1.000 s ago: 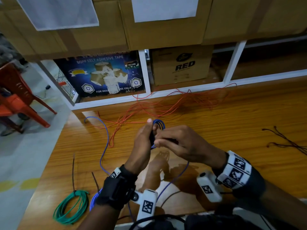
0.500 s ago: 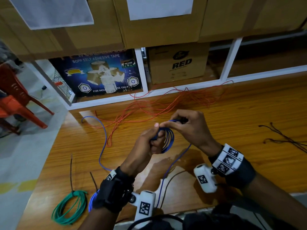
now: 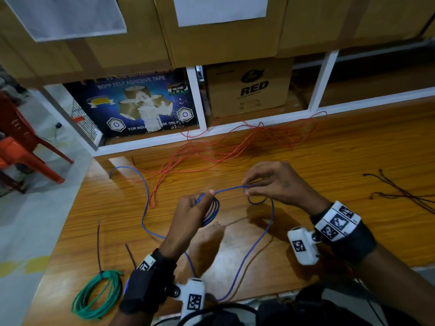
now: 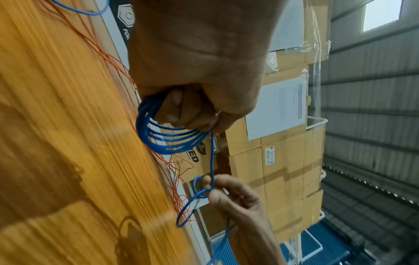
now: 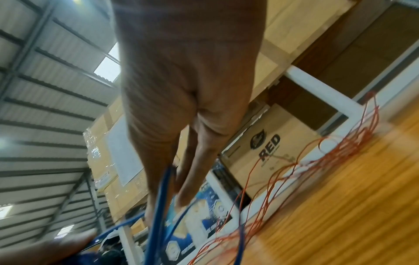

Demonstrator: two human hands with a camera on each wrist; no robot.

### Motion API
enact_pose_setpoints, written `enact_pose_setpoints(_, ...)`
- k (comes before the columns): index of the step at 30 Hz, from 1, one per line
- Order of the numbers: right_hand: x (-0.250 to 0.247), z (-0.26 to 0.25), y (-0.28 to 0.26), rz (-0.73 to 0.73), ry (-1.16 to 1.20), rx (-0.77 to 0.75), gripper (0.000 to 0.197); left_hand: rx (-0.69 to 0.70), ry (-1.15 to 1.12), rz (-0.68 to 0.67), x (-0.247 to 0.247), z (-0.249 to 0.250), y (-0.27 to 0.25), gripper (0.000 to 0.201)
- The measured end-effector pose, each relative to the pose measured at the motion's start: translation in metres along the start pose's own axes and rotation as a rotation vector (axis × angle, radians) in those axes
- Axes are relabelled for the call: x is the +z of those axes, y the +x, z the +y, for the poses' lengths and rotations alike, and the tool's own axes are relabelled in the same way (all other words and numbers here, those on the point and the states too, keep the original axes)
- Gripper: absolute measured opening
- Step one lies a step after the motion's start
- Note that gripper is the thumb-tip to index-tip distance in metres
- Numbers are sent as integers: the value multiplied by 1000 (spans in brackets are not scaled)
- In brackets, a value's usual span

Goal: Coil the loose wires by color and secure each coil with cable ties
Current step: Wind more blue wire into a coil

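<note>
My left hand [image 3: 196,208] grips a small coil of blue wire [image 3: 211,211] above the wooden table; the left wrist view shows several blue loops [image 4: 163,136] round its curled fingers. My right hand [image 3: 266,184] pinches the free blue strand [image 3: 231,188] a short way to the right, with a small loop hanging under it. The rest of the blue wire trails over the table [image 3: 147,201]. A tangle of loose orange wire [image 3: 235,147] lies along the far edge. A tied green coil [image 3: 96,294] rests at the near left.
Black cable ties [image 3: 98,245] lie beside the green coil, and dark ties or wires [image 3: 400,191] lie at the right. Cardboard boxes [image 3: 247,90] fill the white shelf behind the table [image 3: 353,161]. Red plastic chairs [image 3: 21,142] stand on the floor at left.
My right hand has drawn away from the left, pulling a length of blue wire out to the right. The left hand has kept its grip on the coil and sunk slightly.
</note>
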State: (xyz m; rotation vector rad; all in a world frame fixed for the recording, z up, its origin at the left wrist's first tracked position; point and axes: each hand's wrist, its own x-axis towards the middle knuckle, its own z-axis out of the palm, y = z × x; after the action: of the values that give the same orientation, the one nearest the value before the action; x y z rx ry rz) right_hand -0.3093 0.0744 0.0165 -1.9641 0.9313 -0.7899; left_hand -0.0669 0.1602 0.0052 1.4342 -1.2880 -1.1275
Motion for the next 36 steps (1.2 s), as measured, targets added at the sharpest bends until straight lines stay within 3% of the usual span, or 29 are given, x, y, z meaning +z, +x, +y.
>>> enact_pose_setpoints(6,0,14,-3,-30,-64,136,11,48,1,22,-1,-3,0,52)
enact_pose_setpoints(11,23,27,-1,-152,-397,-189,16,192,111,-108,11,-7,2,50)
enact_pose_setpoints(15,28,22,3,-178,-463,-277,13,249,310,-201,25,-13,2,41)
enact_pose_setpoints(20,29,20,11,35,-342,-235,12,272,624,-269,45,-24,0,43)
enact_pose_setpoints(24,19,21,10,227,-225,-137,10,144,737,-184,41,-35,6,40)
enact_pose_setpoints(29,-4,36,3,531,-54,101,7,74,800,-111,20,-46,16,43)
enact_pose_setpoints(32,-23,49,-3,702,-95,208,9,65,810,-42,8,-48,17,46)
enact_pose_setpoints(36,-41,75,-16,751,-222,311,24,43,918,127,-15,-53,21,43)
